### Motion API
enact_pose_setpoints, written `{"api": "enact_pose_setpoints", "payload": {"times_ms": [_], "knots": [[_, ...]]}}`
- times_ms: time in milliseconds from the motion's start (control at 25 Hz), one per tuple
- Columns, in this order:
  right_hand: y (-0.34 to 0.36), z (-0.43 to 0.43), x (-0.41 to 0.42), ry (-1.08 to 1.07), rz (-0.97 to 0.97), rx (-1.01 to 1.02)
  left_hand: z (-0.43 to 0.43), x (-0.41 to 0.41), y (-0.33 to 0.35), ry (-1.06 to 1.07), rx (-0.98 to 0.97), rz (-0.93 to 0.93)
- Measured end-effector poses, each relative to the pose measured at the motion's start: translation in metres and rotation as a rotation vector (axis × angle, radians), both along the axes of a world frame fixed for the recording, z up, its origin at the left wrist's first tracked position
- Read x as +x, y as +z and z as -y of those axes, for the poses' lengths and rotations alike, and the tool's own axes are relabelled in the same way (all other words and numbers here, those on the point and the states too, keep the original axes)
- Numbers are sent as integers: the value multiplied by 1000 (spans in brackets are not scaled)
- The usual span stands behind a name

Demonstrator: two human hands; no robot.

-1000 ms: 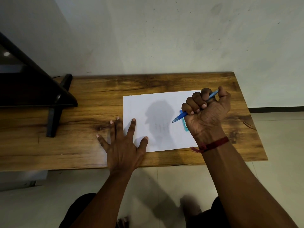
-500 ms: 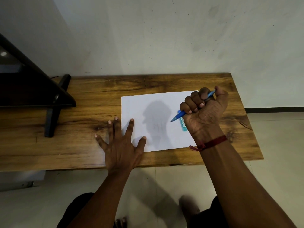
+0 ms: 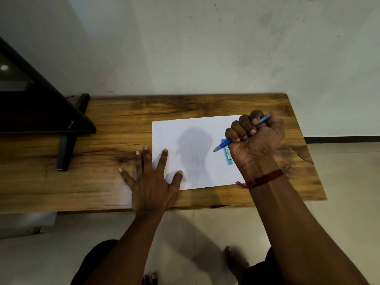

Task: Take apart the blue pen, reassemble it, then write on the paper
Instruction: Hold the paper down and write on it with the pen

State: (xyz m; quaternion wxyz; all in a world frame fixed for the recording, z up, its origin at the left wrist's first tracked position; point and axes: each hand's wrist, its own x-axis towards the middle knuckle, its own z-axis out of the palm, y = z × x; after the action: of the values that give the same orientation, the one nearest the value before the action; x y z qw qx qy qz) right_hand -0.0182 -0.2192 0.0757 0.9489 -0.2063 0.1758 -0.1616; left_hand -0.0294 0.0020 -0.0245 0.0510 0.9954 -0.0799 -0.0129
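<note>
A white sheet of paper (image 3: 191, 140) lies on the wooden table (image 3: 123, 124). My right hand (image 3: 256, 140) is clenched in a fist around the blue pen (image 3: 225, 144). The pen's tip points down-left just above the paper's right half, and its rear end sticks out past my thumb. My left hand (image 3: 152, 182) lies flat with fingers spread, thumb and index finger on the paper's lower left corner, the other fingers on the wood. A small teal rectangular item (image 3: 228, 155) lies on the paper, partly under my right hand.
A dark stand with a slanted black leg (image 3: 67, 138) occupies the table's left end. The table's back edge meets a pale wall. Tiled floor and my knees show below the front edge. A red thread band circles my right wrist (image 3: 265, 178).
Both hands keep their poses. The view has shifted slightly, so everything sits a little further left in frame; the pen stays gripped over the paper.
</note>
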Motion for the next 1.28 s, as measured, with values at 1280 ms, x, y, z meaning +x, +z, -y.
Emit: {"api": "enact_pose_setpoints", "payload": {"times_ms": [1280], "knots": [[0, 3, 1, -18, -10, 9, -1, 1, -3, -3, 6, 7]]}}
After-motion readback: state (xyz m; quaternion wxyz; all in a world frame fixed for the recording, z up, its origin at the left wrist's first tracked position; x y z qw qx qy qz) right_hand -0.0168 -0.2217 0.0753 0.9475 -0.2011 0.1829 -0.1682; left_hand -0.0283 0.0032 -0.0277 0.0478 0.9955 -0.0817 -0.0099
